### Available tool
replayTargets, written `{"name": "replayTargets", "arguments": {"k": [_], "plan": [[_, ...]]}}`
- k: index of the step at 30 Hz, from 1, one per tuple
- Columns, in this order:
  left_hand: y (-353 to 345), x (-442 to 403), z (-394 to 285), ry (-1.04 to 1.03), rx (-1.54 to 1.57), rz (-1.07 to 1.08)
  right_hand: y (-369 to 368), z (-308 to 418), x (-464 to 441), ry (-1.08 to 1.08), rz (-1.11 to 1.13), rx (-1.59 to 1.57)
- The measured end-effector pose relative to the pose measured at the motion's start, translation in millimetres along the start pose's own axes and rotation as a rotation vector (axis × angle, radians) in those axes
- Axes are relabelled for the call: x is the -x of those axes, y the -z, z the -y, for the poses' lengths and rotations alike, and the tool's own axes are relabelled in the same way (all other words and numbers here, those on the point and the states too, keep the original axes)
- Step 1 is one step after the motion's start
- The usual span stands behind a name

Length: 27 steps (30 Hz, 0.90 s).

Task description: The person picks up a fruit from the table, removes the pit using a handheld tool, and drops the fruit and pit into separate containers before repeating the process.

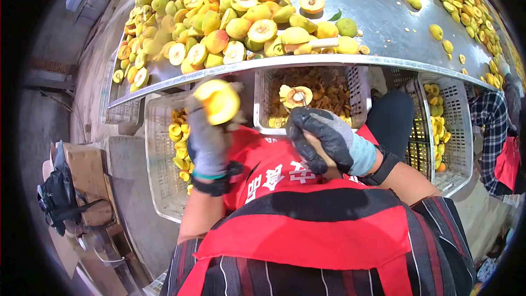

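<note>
My left hand (211,142), in a grey glove and blurred by motion, holds a yellow peach half (217,102) with its hollow side showing, above the left crate. My right hand (323,140), in a grey and black glove, is closed around the pale handle (319,151) of a tool. At the tool's far end sits a piece of fruit (296,96) with the stone in its middle, over the middle crate. The two hands are apart, both in front of the red apron (285,164).
A metal table (378,22) bears piles of peach halves (241,1). Below stand a left crate (159,186) with pitted halves, a middle crate (359,90) with brownish scraps and a right crate (457,126). At far right is a co-worker's checked sleeve (489,137).
</note>
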<state>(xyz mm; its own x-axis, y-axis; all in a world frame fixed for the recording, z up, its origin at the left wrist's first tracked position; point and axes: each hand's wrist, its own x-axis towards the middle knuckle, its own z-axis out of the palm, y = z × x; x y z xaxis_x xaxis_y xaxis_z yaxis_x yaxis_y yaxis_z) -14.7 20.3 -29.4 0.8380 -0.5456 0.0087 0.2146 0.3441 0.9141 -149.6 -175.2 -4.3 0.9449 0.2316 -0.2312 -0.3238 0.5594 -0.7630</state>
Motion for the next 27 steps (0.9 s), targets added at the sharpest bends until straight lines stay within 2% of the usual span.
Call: {"name": "replayTargets", "arguments": {"k": [2, 4, 5, 6, 7, 8, 10, 12, 14, 17, 19, 24, 26, 27], "plan": [[35, 13, -22, -0.102, -0.159, -0.400, 16, -5, -1, -0.100, -0.108, -0.144], [120, 34, -45, -0.377, -1.398, -0.329, 29, -5, -2, -0.176, -0.249, -0.190], [125, 32, -56, -0.380, -1.407, -0.330, 36, -6, 0, -0.195, -0.136, -0.308], [126, 30, -68, -0.187, -1.498, -0.418, 44, -6, 2, -0.214, -0.018, -0.421], [125, 31, -78, 0.014, -1.576, -0.509, 49, -9, 0, -0.243, -0.058, -0.422], [119, 25, -81, 0.015, -1.584, -0.518, 53, -17, -2, -0.223, -0.188, -0.337], [92, -10, -76, -0.104, -1.187, -0.392, 52, -16, -2, -0.225, -0.077, -0.327], [54, -49, -69, -0.205, -1.237, -0.207, 46, -12, -4, -0.201, -0.108, -0.288], [33, -94, -62, -0.188, -1.711, -0.140, 43, -8, -3, -0.169, -0.153, -0.244], [27, -145, -40, -0.199, -1.854, -0.013, 43, -6, 4, -0.177, -0.185, -0.134], [30, -163, -29, 0.010, -1.904, 0.070, 41, -6, 6, -0.144, -0.182, -0.096], [46, -156, -29, -0.138, -1.701, -0.112, 36, -1, 4, -0.074, -0.187, -0.022], [33, -143, -43, -0.043, -0.591, -0.294, 34, 2, 1, 0.006, -0.158, 0.033], [19, -126, -51, 0.023, -0.267, -0.271, 32, 5, -3, 0.085, -0.129, 0.091]]}}
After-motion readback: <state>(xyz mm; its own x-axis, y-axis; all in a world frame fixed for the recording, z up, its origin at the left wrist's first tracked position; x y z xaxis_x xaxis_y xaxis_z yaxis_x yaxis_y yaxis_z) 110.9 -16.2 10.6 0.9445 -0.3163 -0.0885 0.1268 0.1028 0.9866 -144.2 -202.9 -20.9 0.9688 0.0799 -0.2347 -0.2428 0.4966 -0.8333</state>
